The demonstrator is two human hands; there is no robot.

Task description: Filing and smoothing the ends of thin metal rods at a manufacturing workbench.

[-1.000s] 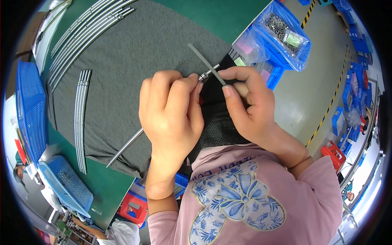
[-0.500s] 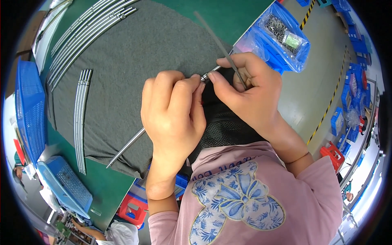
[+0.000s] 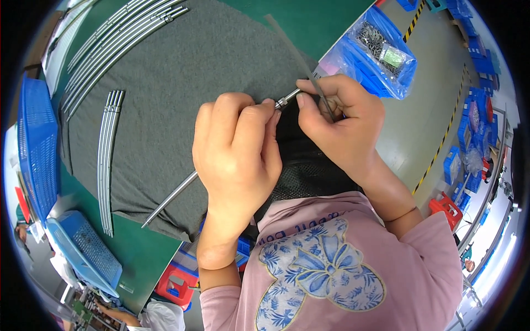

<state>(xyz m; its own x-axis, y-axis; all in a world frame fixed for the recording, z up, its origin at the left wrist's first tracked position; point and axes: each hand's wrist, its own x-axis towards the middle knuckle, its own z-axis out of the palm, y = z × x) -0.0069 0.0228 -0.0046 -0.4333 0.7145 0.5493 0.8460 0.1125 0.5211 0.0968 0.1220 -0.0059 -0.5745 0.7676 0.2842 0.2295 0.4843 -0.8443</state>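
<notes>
A slim metal rod (image 3: pixel 171 199) runs slantwise through my left hand (image 3: pixel 234 140), whose fingers are closed round it near its upper end. A collar-like metal joint (image 3: pixel 281 103) shows just past my left fingertips, with a thinner pin-like end beyond it. My right hand (image 3: pixel 350 121) holds a thin flat grey strip (image 3: pixel 291 49) in its curled fingers, the strip sticking up past the index finger. The right thumb and index tip lie at the rod's thin end; whether they press on it is hard to tell. Beneath the rod is a dark grey cloth (image 3: pixel 182 94) on the green table.
Several metal rods (image 3: pixel 107 165) lie on the cloth at left, and more rods (image 3: pixel 116 52) at the far left. Blue baskets (image 3: pixel 38 143) stand along the left edge. A blue bin (image 3: pixel 353 63) at the far right has a bag of small metal parts (image 3: pixel 378 47).
My right thumb and index finger have slid outward along the rod, away from my left hand, baring the collar and more of the thin end. The left hand keeps its hold.
</notes>
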